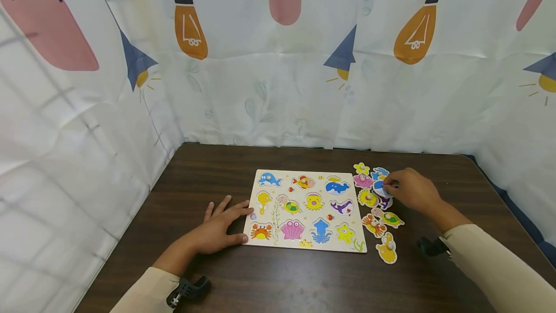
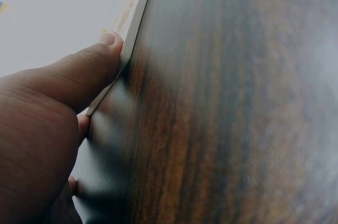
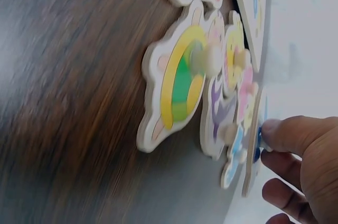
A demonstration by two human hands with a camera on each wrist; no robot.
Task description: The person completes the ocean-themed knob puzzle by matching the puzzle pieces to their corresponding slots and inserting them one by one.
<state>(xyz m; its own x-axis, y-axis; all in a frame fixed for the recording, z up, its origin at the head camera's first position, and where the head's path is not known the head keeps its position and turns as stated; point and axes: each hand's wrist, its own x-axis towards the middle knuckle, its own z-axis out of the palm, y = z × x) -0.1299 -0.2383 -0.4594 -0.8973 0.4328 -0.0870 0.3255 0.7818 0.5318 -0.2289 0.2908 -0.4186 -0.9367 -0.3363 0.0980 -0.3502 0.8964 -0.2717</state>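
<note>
- Head view: eight loose pieces [image 1: 368,198], right.
- One blue piece [image 1: 379,187], pinched by right hand [image 1: 410,188].
- One board [image 1: 310,214], touched left by splayed, unclenched left hand [image 1: 217,231].

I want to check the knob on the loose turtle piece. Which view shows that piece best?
The right wrist view: the turtle piece appears large and close there, its pale knob standing out, slightly blurred. The head view shows it small, from above, just right of the board. The left wrist view doesn't show it.
</note>
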